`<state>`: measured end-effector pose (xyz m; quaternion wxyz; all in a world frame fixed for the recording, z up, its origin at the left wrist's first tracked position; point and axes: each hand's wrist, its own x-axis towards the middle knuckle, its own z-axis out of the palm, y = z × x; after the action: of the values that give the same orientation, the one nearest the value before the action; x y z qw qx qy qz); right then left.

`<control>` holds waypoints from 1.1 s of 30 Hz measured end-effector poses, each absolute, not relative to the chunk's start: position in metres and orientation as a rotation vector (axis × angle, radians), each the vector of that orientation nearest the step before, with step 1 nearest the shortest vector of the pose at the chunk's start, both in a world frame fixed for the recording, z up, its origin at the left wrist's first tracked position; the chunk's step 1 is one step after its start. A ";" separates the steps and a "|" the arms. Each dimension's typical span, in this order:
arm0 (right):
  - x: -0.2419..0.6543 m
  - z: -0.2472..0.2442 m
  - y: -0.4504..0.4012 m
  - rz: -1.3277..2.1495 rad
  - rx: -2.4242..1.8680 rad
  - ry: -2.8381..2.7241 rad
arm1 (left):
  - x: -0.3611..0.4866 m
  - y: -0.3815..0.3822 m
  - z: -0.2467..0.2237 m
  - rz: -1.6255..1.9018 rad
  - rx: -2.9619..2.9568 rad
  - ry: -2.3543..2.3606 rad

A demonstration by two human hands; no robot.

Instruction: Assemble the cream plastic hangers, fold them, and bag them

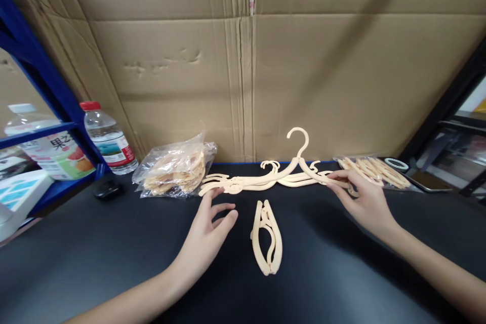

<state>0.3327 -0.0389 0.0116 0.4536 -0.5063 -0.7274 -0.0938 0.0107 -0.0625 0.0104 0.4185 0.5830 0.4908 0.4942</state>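
An unfolded cream clothes hanger (300, 162) stands with its hook up over several more cream hangers (261, 180) lying at the back of the table. Thumb and fingers of my right hand (359, 200) pinch its right arm end. My left hand (212, 220) is at the left end of the hangers, fingers apart and the thumb free; its index fingertip is close to a hanger end, and I cannot tell whether it touches. Between my hands, nearer to me, a folded cream hanger (279, 243) lies flat on the black table (235, 283).
Clear plastic bags of folded hangers lie at the back left (174, 167) and back right (374, 171). A red-capped water bottle (110, 142) and a black mouse (109, 190) are at left, beside a blue shelf (38, 76). Cardboard (170, 71) walls the back.
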 end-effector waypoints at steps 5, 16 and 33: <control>0.325 0.007 -0.044 -0.259 -1.149 -1.926 | 0.011 -0.063 0.013 1.197 1.493 1.075; 0.313 0.006 -0.052 -0.212 -0.992 -2.082 | 0.009 -0.065 0.018 1.109 1.655 1.080; 0.321 0.008 -0.055 -0.880 -1.265 -2.007 | 0.010 -0.058 0.022 1.353 1.374 1.193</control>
<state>0.3208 -0.0549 0.0080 0.3008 -0.4767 -0.7564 -0.3318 0.0096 -0.0584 0.0222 0.4230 0.5491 0.4767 0.5407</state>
